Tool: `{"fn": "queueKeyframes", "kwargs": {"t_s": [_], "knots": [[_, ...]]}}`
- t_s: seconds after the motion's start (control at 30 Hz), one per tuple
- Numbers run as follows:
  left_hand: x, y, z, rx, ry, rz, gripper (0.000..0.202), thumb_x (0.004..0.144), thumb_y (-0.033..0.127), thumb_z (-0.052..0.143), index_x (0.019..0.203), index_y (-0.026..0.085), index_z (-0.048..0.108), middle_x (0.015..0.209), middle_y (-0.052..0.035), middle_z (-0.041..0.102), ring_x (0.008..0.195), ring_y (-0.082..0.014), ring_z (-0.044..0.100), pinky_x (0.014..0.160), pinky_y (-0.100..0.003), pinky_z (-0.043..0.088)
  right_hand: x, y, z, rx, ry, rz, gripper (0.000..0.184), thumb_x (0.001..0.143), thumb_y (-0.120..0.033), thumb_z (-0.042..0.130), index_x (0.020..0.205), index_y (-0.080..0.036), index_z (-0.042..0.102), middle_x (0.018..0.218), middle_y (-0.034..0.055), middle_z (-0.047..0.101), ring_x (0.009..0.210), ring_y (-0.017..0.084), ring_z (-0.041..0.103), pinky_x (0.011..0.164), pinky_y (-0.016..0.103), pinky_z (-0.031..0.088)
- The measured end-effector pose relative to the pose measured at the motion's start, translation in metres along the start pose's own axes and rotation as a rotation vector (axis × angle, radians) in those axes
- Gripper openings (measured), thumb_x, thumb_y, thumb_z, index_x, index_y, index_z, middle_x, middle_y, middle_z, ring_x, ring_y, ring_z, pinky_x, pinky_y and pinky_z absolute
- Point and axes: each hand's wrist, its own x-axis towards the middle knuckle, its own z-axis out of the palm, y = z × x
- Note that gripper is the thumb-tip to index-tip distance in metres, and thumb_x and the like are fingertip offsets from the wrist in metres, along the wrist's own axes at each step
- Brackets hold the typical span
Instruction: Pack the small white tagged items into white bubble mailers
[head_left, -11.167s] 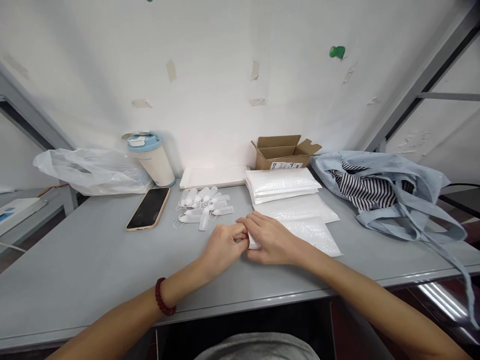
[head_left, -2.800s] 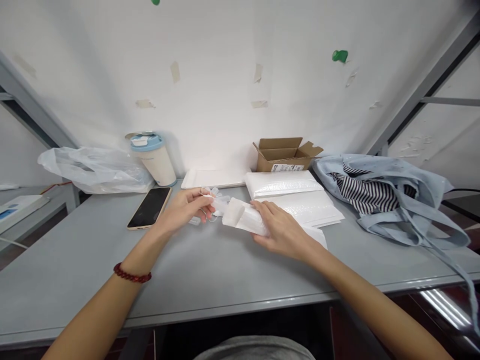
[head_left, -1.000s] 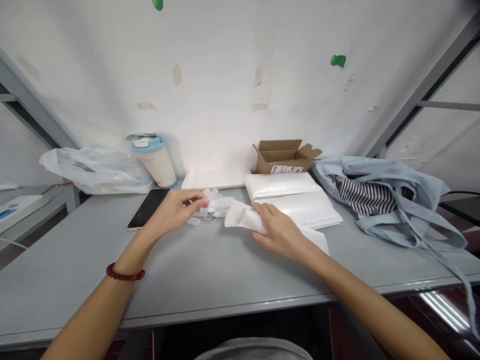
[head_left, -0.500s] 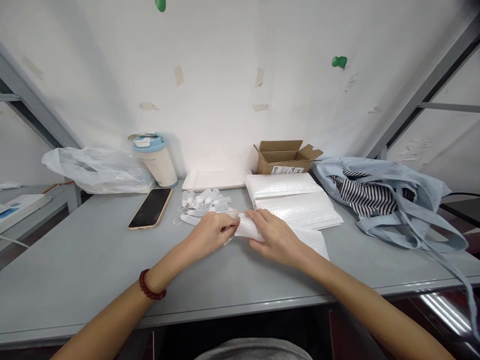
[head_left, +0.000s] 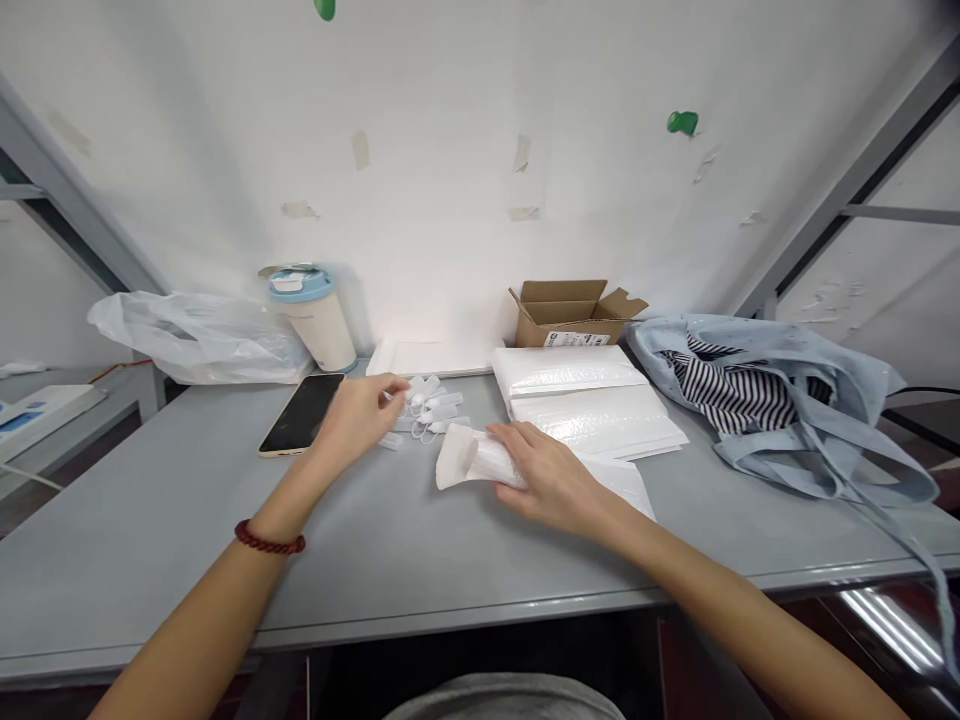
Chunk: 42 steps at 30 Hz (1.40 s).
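The small bottles (head_left: pixel 448 399) lay in a loose heap on the desk (head_left: pixel 172 530), right of its middle-left and nearer the back edge than the front. They sat directly to the right of the fingertips of the left hand (head_left: pixel 352 415), which was much the nearer of the two hands to the heap. Several had their long axes running roughly along the desk's front edge, others slanted toward the back edge, and their thin loops tangled between them.

The left hand's fingers were curled, thumb and forefinger close together at the heap's left side; whether they pinched a bottle or merely touched one could not be made out. Below the wrist sat a dark red bracelet (head_left: pixel 268 540), and the phone (head_left: pixel 292 412) lay partly behind that hand.

The right hand (head_left: pixel 551 478) had its fingers wrapped around a bubble mailer (head_left: pixel 493 462), whose long axis ran nearly parallel to the front edge, its flap end pointing left and lying just in front of the heap. Behind the right hand, toward the back edge, rested the stacked mailers (head_left: pixel 600 418).
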Motion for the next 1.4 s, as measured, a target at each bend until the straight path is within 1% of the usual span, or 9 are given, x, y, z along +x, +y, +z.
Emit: {"fn": "queueKeyframes", "kwargs": {"t_s": [0.07,0.2,0.3,0.53,0.67,0.73,0.9,1.17,1.4], "knots": [[0.007,-0.017,0.001,0.242,0.084,-0.051,0.034,0.081,0.036,0.043,0.09,0.015,0.067,0.092,-0.0121,0.068,0.082,-0.0265,0.062,0.067,-0.032,0.043,0.0,0.001,-0.001,0.0,-0.003,0.01,0.051,0.074,-0.018,0.055,0.124,-0.012,0.043,0.105,0.011,0.056,0.096,0.025,0.052,0.079,0.038,0.046],[0.014,-0.035,0.005,0.252,-0.119,-0.09,0.036,0.081,0.044,0.044,0.082,0.017,0.067,0.088,-0.0099,0.069,0.084,-0.0267,0.061,0.066,-0.03,0.04,0.0,0.001,-0.002,0.01,-0.002,0.008,0.051,0.074,-0.018,0.055,0.124,-0.014,0.043,0.106,0.0111,0.056,0.097,0.025,0.052,0.08,0.038,0.045],[0.015,-0.037,0.008,0.238,-0.151,-0.079,0.031,0.078,0.04,0.046,0.08,0.018,0.068,0.088,-0.0087,0.07,0.084,-0.0266,0.061,0.064,-0.03,0.038,0.0,0.002,-0.002,0.01,0.012,0.004,0.05,0.075,-0.018,0.055,0.123,-0.014,0.043,0.105,0.0109,0.056,0.096,0.025,0.052,0.08,0.038,0.046],[0.016,-0.034,0.006,0.172,-0.059,-0.08,0.028,0.076,0.033,0.044,0.071,0.017,0.065,0.069,-0.0064,0.067,0.069,-0.0221,0.059,0.061,-0.028,0.038,0.0,0.003,-0.002,0.009,0.03,0.015,0.05,0.075,-0.018,0.054,0.123,-0.015,0.042,0.106,0.0106,0.056,0.095,0.024,0.053,0.078,0.037,0.046],[0.01,-0.019,-0.012,-0.106,0.054,-0.106,0.03,0.079,0.041,0.046,0.081,0.016,0.063,0.073,-0.0044,0.065,0.067,-0.0181,0.057,0.06,-0.026,0.04,0.0,0.004,-0.001,0.014,0.047,0.023,0.05,0.075,-0.018,0.054,0.123,-0.015,0.041,0.11,0.0115,0.056,0.099,0.025,0.052,0.081,0.038,0.045],[0.004,-0.011,-0.023,-0.268,-0.039,-0.091,0.03,0.08,0.045,0.048,0.083,0.018,0.062,0.069,-0.0015,0.06,0.061,-0.015,0.053,0.055,-0.024,0.039,0.0,0.005,0.0,0.014,0.052,0.027,0.05,0.075,-0.018,0.054,0.123,-0.015,0.042,0.111,0.0122,0.055,0.1,0.026,0.052,0.082,0.039,0.045],[-0.008,0.003,-0.037,-0.355,-0.515,0.087,0.029,0.08,0.046,0.054,0.075,0.02,0.064,0.065,0.0,0.056,0.059,-0.0126,0.045,0.052,-0.023,0.034,0.001,0.006,0.0,0.016,0.051,0.028,0.051,0.075,-0.019,0.054,0.124,-0.014,0.041,0.111,0.0121,0.056,0.101,0.026,0.052,0.082,0.039,0.045],[-0.022,0.032,0.015,-0.415,-0.563,0.219,0.02,0.079,0.029,0.052,0.072,0.017,0.067,0.064,0.0007,0.058,0.059,-0.0118,0.044,0.053,-0.023,0.032,0.0,0.002,0.003,0.039,0.025,-0.023,0.05,0.073,-0.016,0.054,0.122,-0.016,0.042,0.105,0.0108,0.056,0.097,0.025,0.052,0.081,0.039,0.046],[-0.035,0.048,0.037,-0.622,-0.563,0.185,0.016,0.067,0.011,0.043,0.053,0.015,0.051,0.046,0.0058,0.035,0.043,-0.0068,0.032,0.043,-0.022,0.022,-0.001,-0.001,0.011,0.038,0.013,-0.075,0.055,0.068,-0.015,0.053,0.122,-0.011,0.043,0.105,0.0128,0.057,0.097,0.026,0.052,0.081,0.039,0.047]]}}
